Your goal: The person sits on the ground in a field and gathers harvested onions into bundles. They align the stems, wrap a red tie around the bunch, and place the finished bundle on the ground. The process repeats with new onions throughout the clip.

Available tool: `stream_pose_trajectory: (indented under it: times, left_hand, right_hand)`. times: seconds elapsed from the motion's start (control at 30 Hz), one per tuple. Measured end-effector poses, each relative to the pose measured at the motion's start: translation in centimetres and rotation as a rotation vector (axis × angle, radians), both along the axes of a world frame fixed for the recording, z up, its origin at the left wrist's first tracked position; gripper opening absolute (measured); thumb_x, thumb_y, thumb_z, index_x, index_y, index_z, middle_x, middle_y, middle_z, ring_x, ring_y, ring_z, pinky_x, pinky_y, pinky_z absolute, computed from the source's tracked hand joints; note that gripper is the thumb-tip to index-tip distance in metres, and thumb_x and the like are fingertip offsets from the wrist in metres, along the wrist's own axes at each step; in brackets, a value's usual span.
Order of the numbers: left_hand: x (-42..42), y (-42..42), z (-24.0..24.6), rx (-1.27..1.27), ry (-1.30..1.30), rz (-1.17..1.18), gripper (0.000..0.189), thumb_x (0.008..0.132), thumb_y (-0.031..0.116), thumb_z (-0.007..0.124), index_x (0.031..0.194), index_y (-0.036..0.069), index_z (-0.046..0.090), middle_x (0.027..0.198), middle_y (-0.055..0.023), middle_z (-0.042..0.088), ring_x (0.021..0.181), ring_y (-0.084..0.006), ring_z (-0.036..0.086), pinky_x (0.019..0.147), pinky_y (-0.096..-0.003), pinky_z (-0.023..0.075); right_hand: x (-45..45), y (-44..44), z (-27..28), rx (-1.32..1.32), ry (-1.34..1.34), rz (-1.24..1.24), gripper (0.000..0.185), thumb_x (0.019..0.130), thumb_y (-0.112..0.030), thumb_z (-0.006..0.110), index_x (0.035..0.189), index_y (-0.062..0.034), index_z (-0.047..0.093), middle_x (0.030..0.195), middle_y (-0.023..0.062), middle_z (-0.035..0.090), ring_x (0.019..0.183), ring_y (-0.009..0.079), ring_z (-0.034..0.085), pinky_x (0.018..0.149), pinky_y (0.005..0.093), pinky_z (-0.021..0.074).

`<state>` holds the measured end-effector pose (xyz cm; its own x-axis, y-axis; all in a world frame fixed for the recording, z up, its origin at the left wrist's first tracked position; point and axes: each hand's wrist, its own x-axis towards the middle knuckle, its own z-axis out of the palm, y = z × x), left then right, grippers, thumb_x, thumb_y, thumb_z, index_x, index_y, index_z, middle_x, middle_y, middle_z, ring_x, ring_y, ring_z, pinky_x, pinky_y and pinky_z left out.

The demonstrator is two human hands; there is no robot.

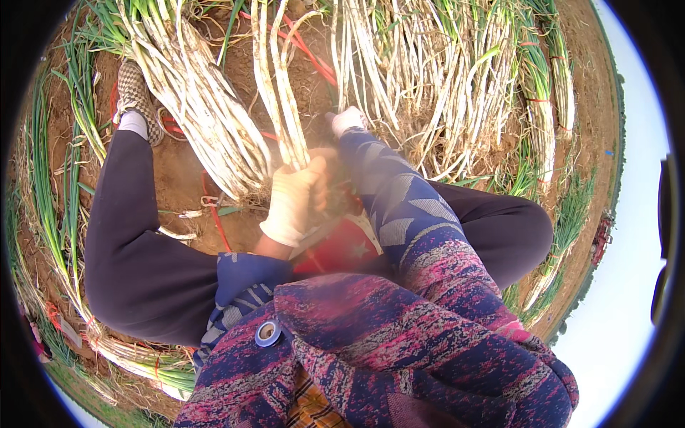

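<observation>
My left hand (297, 195), in a pale glove, grips a few long white-shafted scallion stalks (278, 101) by their lower ends. Their upper parts run off the top of the picture. Farther out, my gloved right hand (349, 121) is at the near left edge of a wide heap of loose scallions (449, 91), and its fingers are mostly hidden. To the left of my left hand lies a thick bunch of scallions (200, 115), its roots pointing towards me. Between my legs shows a red item with a pale star (342, 246).
Red straps (310, 51) cross the brown soil between the bunch and the heap. Tied scallion bundles (538, 101) lie at the right, with another tied bundle (144, 361) at the lower left. My checkered shoe (134, 99) rests beside the thick bunch. A red vehicle (603, 238) stands far off.
</observation>
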<state>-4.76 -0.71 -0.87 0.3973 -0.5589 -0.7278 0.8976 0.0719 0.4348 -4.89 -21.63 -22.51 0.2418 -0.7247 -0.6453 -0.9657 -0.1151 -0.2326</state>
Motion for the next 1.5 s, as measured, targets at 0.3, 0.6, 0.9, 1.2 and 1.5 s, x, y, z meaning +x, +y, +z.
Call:
stream_pose_trajectory:
  times: [0.3,0.6,0.9,1.2,1.5]
  left_hand:
    - [0.0,-1.7,0.9,0.010,-0.008,0.015,0.029,0.097,0.017,0.056,0.118,-0.003,0.059,0.058,0.0033,0.040,0.046,-0.0087,0.036,0.042,-0.0265,0.0307]
    - [0.8,-1.2,6.3,-0.483,-0.243,0.164,0.036,0.096,0.018,0.059,0.121,-0.008,0.055,0.085,-0.0028,0.057,0.070,-0.0127,0.055,0.089,-0.0384,0.0543]
    - [-0.8,-0.2,-0.5,0.000,-0.253,-0.011,0.032,0.094,0.011,0.053,0.122,-0.005,0.061,0.078,-0.0006,0.057,0.065,-0.0120,0.056,0.061,-0.0286,0.0513]
    - [-1.7,-0.5,-1.7,-0.017,-0.122,-0.043,0.038,0.088,0.040,0.071,0.105,0.006,0.065,0.080,-0.0026,0.062,0.071,-0.0161,0.058,0.060,-0.0311,0.0467]
    - [-1.2,0.0,-1.4,0.156,-0.072,-0.065,0.024,0.091,0.021,0.063,0.104,0.002,0.067,0.093,-0.0081,0.069,0.083,-0.0228,0.064,0.071,-0.0383,0.0525]
  right_hand:
    - [-3.4,-1.7,-0.3,-0.168,-0.495,0.128,0.034,0.091,-0.029,0.062,0.103,0.0026,0.063,0.080,0.0182,0.069,0.070,0.0299,0.067,0.065,0.0419,0.0538]
    - [-3.0,-0.6,23.7,0.432,-1.069,-0.151,0.023,0.095,-0.022,0.055,0.101,0.0000,0.060,0.071,0.0086,0.065,0.052,0.0151,0.056,0.046,0.0295,0.0455]
    - [-9.0,6.5,18.3,0.700,-0.883,-0.640,0.023,0.098,-0.021,0.053,0.111,-0.0028,0.058,0.077,0.0077,0.065,0.056,0.0150,0.057,0.048,0.0276,0.0471]
    - [-9.2,9.8,18.5,0.743,-0.946,-0.422,0.022,0.091,-0.019,0.062,0.100,0.0006,0.068,0.077,0.0094,0.068,0.063,0.0153,0.064,0.057,0.0289,0.0508]
    - [-9.6,6.0,20.4,0.264,-1.107,-0.394,0.022,0.093,-0.023,0.058,0.099,-0.0026,0.065,0.068,0.0032,0.060,0.060,0.0103,0.056,0.053,0.0282,0.0444]
